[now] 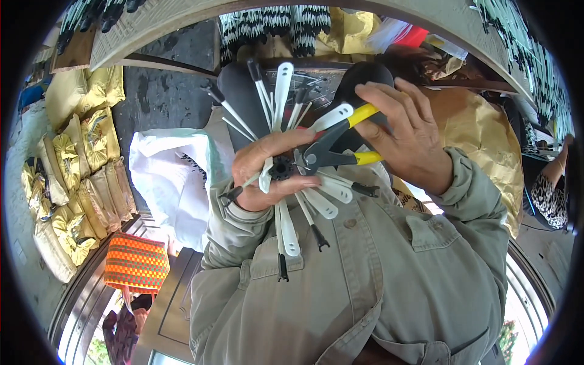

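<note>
Pliers at an umbrella-rib hub

Left hand (267, 173) grips the black hub (281, 168), partly hidden among white ribs (283, 91); right hand (404, 137) closes on yellow-handled pliers (331, 149), tips at the hub. Little free room near the chest.

Dark grey concrete floor (161, 91), rough and stained, in bright daylight. At left, rows of stacked yellow-gold plastic packets (79, 182) along a pale floor strip. Nearby, crumpled white plastic bag (167, 176) and orange woven basket (135, 263) with a chequered pattern. Along the top, curved pale woven mat edge (158, 27); beyond it, bundles of black-and-white rods (274, 24) beside yellow (353, 30) and red bags (413, 36). At right, large sheet of gold foil (486, 140); further rod bundles (535, 73) at the upper right rim. At far right, another person's arm (556, 167) above patterned cloth
</note>
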Tool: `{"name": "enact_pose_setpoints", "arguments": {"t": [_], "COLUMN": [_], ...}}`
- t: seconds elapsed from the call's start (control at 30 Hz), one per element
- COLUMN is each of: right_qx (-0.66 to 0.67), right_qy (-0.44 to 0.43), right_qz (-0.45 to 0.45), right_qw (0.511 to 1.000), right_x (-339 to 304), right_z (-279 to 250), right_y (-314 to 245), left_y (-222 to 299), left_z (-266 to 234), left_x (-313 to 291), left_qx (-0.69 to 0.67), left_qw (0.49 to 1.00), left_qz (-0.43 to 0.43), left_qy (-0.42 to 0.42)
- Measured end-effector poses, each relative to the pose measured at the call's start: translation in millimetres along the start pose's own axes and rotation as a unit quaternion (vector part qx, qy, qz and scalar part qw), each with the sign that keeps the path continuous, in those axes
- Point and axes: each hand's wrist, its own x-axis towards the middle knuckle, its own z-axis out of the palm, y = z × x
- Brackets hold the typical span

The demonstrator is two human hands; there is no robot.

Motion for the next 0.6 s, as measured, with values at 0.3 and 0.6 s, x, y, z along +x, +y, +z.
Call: {"name": "enact_pose_setpoints", "arguments": {"t": [0.3, 0.6], "right_qx": [-0.024, 0.063], "right_qy": [0.002, -0.136], "right_qz": [0.03, 0.021], "right_qw": [0.999, 0.989], "right_x": [-12, -9], "right_z": [16, 4], "right_y": [-14, 5], "left_y": [-2, -11], "left_z": [-2, -7], "left_x": [-3, 4], "left_qx": [0.049, 0.029], "left_qw": [0.998, 0.998], "left_qz": [0.012, 0.03], "left_qy": [-0.032, -0.042]}}
